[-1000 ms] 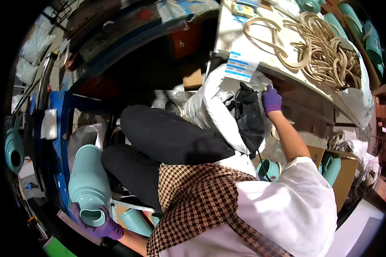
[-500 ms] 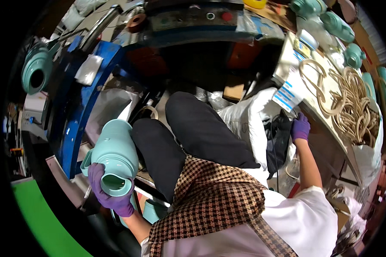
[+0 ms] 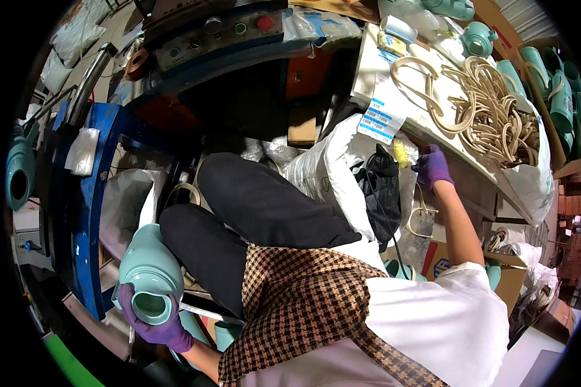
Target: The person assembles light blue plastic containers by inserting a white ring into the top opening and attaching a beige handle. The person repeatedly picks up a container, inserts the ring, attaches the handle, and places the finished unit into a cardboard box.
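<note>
In my purple-gloved left hand [image 3: 155, 326] is a mint-green thermos jug body [image 3: 150, 261], gripped around its neck with the open mouth facing me. It lies tilted beside my left knee. My right hand [image 3: 434, 166], also gloved in purple, is at the edge of the white worktable [image 3: 426, 84]. Its fingers are curled, and what they may hold is hidden. A small yellow thing [image 3: 400, 153] shows just beside the fingertips; whether they touch it I cannot tell. Next to it hangs a black mesh bag [image 3: 382, 193] by a white sack [image 3: 323, 171].
Beige looped strips [image 3: 497, 122] are heaped on the worktable, near a sheet of labels [image 3: 379, 119]. A box of green jug bodies [image 3: 558, 97] stands at the far right. A blue machine frame [image 3: 97, 213] rises on the left, and a control panel [image 3: 219, 35] lies ahead.
The view has turned rightward. My left hand still grips the jug body. My right hand stays by the table edge, its fingers now more curled, and the yellow thing has come into sight.
</note>
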Demonstrator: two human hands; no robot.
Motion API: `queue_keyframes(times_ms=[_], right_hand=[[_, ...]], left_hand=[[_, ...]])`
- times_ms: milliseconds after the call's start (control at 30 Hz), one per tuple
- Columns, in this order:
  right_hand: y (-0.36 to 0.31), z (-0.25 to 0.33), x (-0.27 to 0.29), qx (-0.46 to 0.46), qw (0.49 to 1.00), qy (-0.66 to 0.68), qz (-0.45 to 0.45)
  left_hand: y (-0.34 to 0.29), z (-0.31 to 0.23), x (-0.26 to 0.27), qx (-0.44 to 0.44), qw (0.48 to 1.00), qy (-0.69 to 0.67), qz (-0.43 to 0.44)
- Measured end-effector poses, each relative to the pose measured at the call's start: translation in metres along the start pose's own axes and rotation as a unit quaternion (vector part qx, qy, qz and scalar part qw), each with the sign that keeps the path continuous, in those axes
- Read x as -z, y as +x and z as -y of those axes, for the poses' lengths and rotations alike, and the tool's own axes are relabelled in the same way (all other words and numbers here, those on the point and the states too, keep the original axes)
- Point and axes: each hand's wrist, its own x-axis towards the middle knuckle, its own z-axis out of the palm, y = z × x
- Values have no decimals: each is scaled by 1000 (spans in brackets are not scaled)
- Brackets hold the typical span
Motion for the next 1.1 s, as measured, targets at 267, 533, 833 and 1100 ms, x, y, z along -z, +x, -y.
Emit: queue_keyframes(times_ms=[267,533,833,1100], right_hand=[[-66,274,101,276,716,638,63],[-148,455,22,741,640,201,29],[-178,483,115,764,489,356,223],[-210,501,93,789,507,322,125]], left_hand=[[4,3,-9,79,996,-41,-17],[28,-9,5,64,998,-15,-3],[38,-9,14,48,998,-41,15],[45,-14,6,-3,999,-28,23]])
